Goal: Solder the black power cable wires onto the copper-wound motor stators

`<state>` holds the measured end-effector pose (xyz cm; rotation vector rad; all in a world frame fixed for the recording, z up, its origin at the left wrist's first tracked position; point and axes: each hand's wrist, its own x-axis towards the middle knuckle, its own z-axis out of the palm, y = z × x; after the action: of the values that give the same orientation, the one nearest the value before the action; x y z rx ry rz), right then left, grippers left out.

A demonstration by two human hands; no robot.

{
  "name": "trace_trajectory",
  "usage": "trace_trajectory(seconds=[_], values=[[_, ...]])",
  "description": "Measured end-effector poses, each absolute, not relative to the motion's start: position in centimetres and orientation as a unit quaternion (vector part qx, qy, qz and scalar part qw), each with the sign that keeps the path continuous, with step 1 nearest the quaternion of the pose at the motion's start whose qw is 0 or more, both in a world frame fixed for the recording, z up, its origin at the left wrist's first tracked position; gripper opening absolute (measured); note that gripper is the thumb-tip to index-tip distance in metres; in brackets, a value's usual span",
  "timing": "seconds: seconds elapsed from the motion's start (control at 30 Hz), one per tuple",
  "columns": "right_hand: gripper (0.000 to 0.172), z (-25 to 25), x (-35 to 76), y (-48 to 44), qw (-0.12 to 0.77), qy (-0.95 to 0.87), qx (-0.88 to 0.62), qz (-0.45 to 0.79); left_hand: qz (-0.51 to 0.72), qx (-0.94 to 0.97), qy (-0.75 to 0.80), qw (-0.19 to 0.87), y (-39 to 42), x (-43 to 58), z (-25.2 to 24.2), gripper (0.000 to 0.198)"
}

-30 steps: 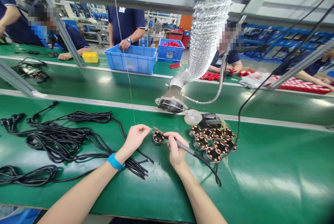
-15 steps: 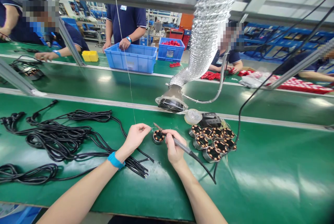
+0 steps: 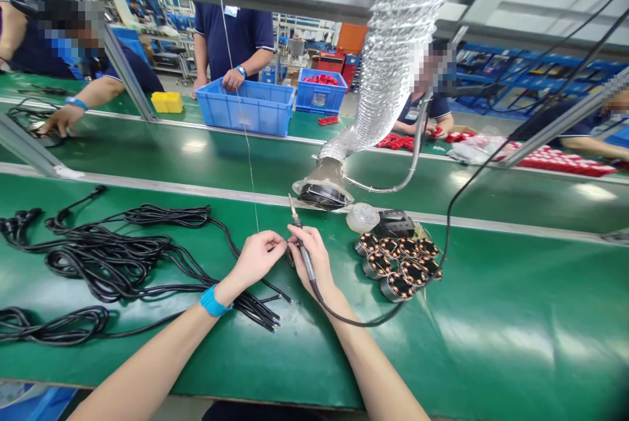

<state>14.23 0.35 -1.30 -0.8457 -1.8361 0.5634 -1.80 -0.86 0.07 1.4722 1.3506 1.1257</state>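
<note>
My right hand [image 3: 314,262] is closed around a soldering iron [image 3: 301,237], whose tip now points up and away from me. My left hand [image 3: 258,257] pinches a thin solder wire [image 3: 246,139] that runs straight up out of view. Both hands meet over a small copper-wound stator, which they almost wholly hide. A blue wristband [image 3: 213,302] is on my left wrist. The iron's black cord [image 3: 354,321] loops across the green bench to the right.
Several wound stators [image 3: 398,264] cluster right of my hands, beside a black stand [image 3: 396,224]. Black cables [image 3: 113,257] sprawl left. A silver fume duct [image 3: 327,185] hangs ahead. Other people work beyond, by blue bins [image 3: 246,107].
My right hand swung the soldering iron from lying across the stator to pointing upward and moved left against my left hand. The stator is now covered by my hands.
</note>
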Motion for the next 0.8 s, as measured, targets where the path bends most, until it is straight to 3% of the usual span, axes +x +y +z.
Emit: trace_trajectory(seconds=[0.27,0.6,0.8], values=[[0.037,-1.4,14.3,0.2,0.497,-0.768,-0.349,0.204,0.384,0.618,0.534,0.431,-0.8,-2.8,0.5,0.025],[0.036,-1.7,14.4,0.0,0.488,-0.775,-0.346,0.205,0.426,0.545,0.53,0.491,-0.6,-2.3,0.1,0.031],[0.026,-0.5,15.4,-0.8,0.549,-0.712,-0.396,0.186,0.413,0.5,0.569,0.506,-0.6,-2.1,0.1,0.028]])
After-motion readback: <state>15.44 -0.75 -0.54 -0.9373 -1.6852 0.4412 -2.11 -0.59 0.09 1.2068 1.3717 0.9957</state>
